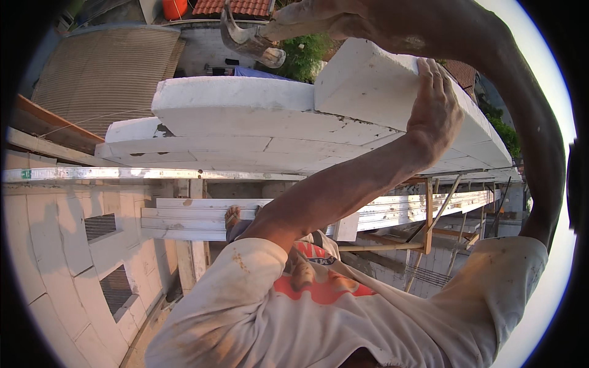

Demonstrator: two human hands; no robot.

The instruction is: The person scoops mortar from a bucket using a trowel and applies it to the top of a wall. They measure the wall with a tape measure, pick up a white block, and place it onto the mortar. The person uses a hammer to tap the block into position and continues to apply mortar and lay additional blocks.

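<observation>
Hammer (248,38) sits at the top edge of the view, its grey metal head with curved claw hanging just above the white blocks, its pale handle running right into the right hand (319,21). The fingers of that hand are wrapped shut around the handle; the right forearm arcs from there along the upper right rim of the picture and down to the sleeve. The left hand (432,101) lies flat on the white block (368,83), fingers (429,70) together and pointing up over its top edge, palm pressed against its slanted face, gripping nothing. This block rests on the right end of a course of white blocks (245,119), touching the neighbouring block on its left, with a thin joint line visible between them. Below the course runs a stepped white moulding (184,218), and a bare foot (232,216) shows just beside it. Lower left, a wall of white blocks (55,245) has two small louvred vents (100,227). To the right, under the ledge, wooden props (429,227) stand at angles. The person wears a stained white shirt (294,313) with an orange print. Far below, at upper left, a grey corrugated roof (104,70) is visible, with green foliage (307,55) just behind the hammer.
</observation>
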